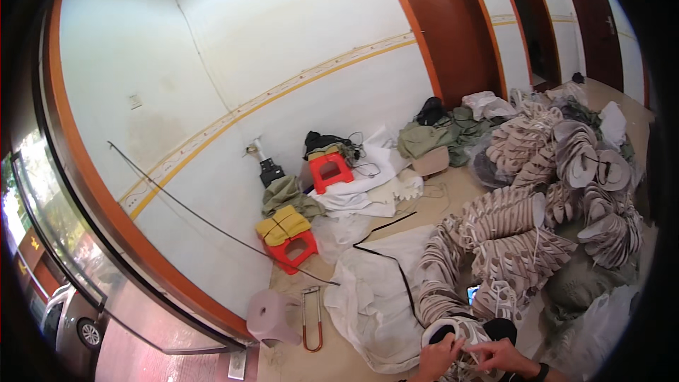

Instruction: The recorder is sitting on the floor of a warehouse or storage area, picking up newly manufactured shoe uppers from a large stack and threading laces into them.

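Watching this from far off, so take the read with some salt. Biggest thing in view is the white wall [304,21], then a brown door [449,21], then a huge spread of beige shoe uppers [498,209] stacked in curving rows on the floor to the right. A white sheet [375,297] lies rumpled left of those rows, with a pale plastic stool [265,311] just beyond its left side.

Down at the bottom edge is the piece that matters: the single upper [461,327] being worked on, at the near end of the rows. My left hand [435,358] is on it, fingers closed on its front. My right hand [498,355] comes in from the other side, index finger stretched toward the left fingertips and the rest curled — can't tell whether a lace is pinched in there. A lit phone [472,293] sits among the rows just beyond.

My guess at the step: fiddling with the lacing on this one upper, partway through. Next move calls for a steady left grip while the right fingertips catch the strand and draw it snug — gently, so the soft upper doesn't twist.
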Demonstrator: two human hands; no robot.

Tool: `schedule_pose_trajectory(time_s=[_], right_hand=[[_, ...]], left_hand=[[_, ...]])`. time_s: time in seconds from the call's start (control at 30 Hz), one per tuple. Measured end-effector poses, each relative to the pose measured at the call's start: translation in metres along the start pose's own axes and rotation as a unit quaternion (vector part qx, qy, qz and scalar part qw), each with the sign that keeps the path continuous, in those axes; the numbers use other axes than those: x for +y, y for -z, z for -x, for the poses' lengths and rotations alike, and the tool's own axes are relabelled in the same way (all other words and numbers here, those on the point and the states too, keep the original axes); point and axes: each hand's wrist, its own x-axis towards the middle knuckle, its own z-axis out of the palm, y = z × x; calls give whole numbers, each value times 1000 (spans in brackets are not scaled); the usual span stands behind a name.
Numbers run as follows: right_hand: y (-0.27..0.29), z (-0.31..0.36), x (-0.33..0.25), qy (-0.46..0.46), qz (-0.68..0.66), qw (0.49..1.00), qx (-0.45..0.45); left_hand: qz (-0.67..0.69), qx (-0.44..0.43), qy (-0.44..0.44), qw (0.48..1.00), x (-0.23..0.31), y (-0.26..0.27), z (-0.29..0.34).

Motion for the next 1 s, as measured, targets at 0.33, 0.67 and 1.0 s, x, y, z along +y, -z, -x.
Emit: schedule_pose_trajectory(time_s=[0.33, 0.67, 1.0], right_hand=[[7, 62, 10, 1, 185, 982, -41], [-5, -9, 18, 140, 386, 882, 231], [-6, -1, 23, 148, 387, 889, 195]], left_hand=[[27, 143, -77, 986, 27, 12, -3], [1, 78, -118, 990, 23, 0, -6], [23, 53, -104, 993, 31, 9, -1]])
